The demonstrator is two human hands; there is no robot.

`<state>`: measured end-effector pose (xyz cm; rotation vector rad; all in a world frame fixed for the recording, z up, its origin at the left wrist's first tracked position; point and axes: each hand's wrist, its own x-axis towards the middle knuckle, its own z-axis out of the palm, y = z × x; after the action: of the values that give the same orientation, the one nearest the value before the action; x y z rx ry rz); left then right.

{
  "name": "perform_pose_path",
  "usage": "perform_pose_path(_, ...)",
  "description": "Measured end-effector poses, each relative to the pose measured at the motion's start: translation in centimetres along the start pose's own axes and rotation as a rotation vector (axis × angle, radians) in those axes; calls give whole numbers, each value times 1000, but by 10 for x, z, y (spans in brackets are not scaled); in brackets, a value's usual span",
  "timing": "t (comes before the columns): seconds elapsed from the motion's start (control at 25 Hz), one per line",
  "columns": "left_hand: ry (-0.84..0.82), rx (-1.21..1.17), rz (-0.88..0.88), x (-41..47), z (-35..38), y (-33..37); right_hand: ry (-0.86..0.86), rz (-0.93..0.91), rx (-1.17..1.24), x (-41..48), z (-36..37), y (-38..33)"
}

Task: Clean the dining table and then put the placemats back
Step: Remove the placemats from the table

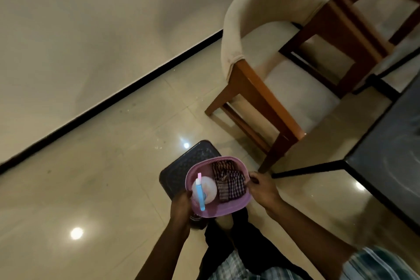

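Observation:
A pink plastic basket [223, 208] hangs between my two hands, low in the middle of the head view. My left hand [180, 206] grips its left rim and my right hand [261, 187] grips its right rim. Inside stand a pale spray bottle [204, 190] with a blue and pink nozzle, and a crumpled checked cloth [228, 185]. The dark dining table [386, 154] shows at the right edge, its top hazy with wipe marks. No placemats are visible.
A black plastic stool [185, 166] sits on the glossy tiled floor right under the basket. A cream upholstered chair [261, 57] with wooden legs stands beyond, next to the table. The wall with a black skirting runs along the left.

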<state>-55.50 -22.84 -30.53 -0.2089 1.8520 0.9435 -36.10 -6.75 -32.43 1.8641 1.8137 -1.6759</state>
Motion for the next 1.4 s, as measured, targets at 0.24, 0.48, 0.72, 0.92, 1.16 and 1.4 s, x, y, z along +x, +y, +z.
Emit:
perform_pose_path(0.24, -162, 423, 246, -48, 45, 38, 104, -2, 264, -94, -66, 37)
perform_pose_path(0.48, -439, 346, 270, -135, 155, 69, 377, 107, 557, -169, -165, 94)
perform_pose_path(0.72, -490, 479, 269, -217, 310, 83, 577, 45, 731, -212, -292, 154)
perform_pose_path(0.92, -518, 471, 274, -265, 420, 90, 605, -24, 738, -206, -387, 203)
perform_pose_path(1.16, -516, 475, 363, -288, 508, 116, 622, -44, 770, -168, -464, 220)
perform_pose_path(1.4, -513, 572, 412, -269, 555, 139, 646, -34, 808, -133, -490, 215)
